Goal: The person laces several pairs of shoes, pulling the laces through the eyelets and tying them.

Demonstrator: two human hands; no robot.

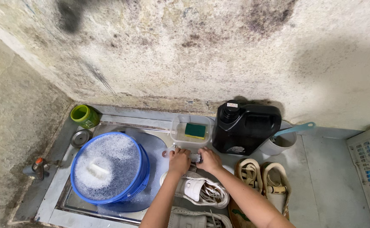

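A small dark-bristled scrub brush (195,158) sits pinched between the left hand (179,160) and right hand (209,160), both curled closed around it, just above a white lace-up sneaker (202,189), beside a blue plastic bucket of suds (109,169).

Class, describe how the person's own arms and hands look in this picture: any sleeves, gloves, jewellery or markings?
Both forearms are bare, with no sleeves in view. The left hand and right hand wear no gloves; no rings, watch or bracelets show. Fingers are bare too.
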